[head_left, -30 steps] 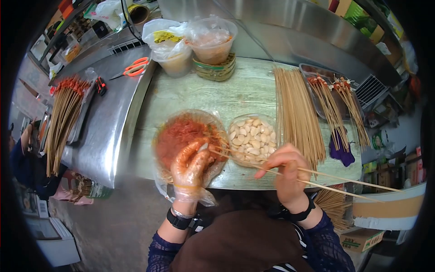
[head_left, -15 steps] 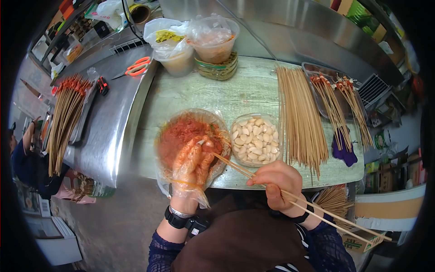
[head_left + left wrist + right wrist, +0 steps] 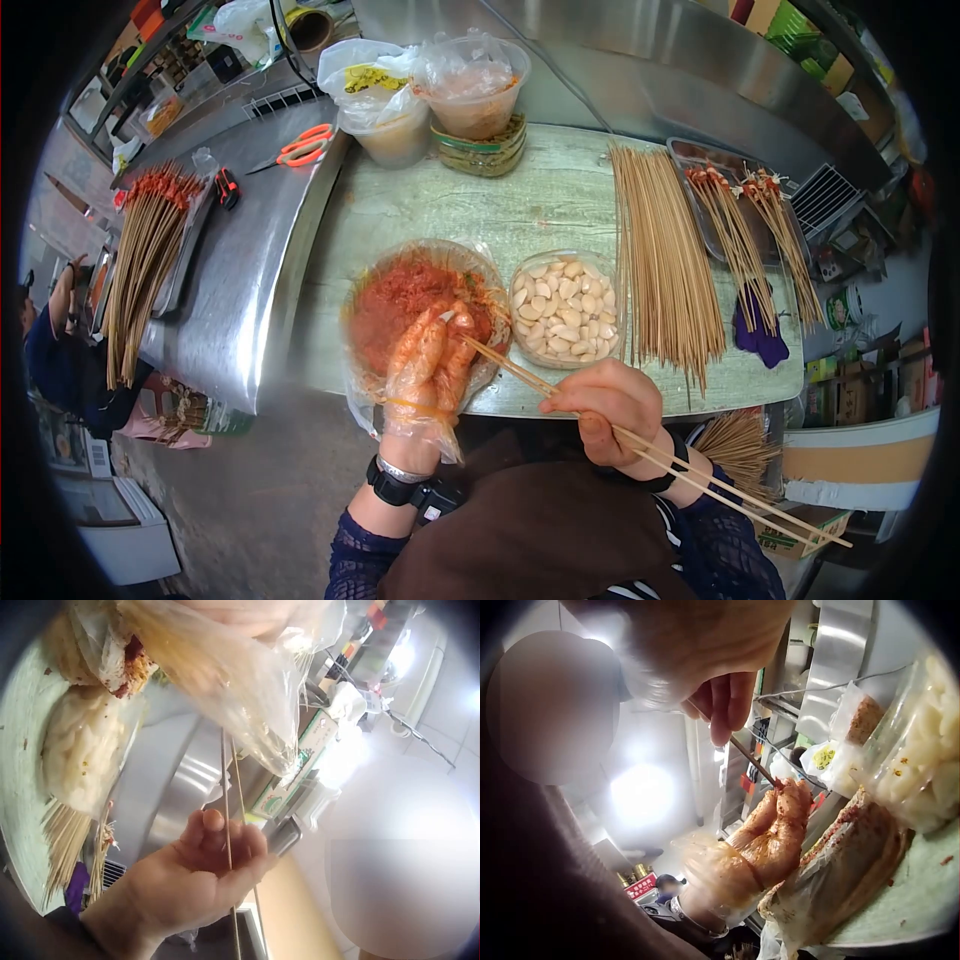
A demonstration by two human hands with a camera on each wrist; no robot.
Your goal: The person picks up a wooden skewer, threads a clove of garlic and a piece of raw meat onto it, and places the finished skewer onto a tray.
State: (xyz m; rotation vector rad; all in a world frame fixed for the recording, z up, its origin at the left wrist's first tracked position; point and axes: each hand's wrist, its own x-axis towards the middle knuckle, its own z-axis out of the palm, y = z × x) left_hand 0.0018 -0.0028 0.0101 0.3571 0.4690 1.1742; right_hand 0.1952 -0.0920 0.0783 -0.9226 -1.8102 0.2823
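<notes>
Shiny steel tabletop (image 3: 250, 220) fills the left of the room, with a bunch of red-tipped skewers (image 3: 145, 260) and orange-handled scissors (image 3: 303, 148). Next comes a pale green table (image 3: 560, 200). On it, red, mushy food (image 3: 400, 300) sits in a round bowl (image 3: 488, 268). Over the bowl, the left hand (image 3: 425, 375), in a messy clear glove, bends its fingers around the tips of two thin wooden sticks (image 3: 510, 368). I can't tell if food hides inside. These sticks slant down between the hands, past the white garlic cloves (image 3: 565, 310). The right hand (image 3: 610, 410), bare, pinches them partway along. It has come down closer to the person, and the sticks lie closer together there, so both hands seem to work on one spot. Farther right are a wide row of bare sticks (image 3: 665, 270), more skewers (image 3: 725, 220) and a purple cloth (image 3: 760, 340).
</notes>
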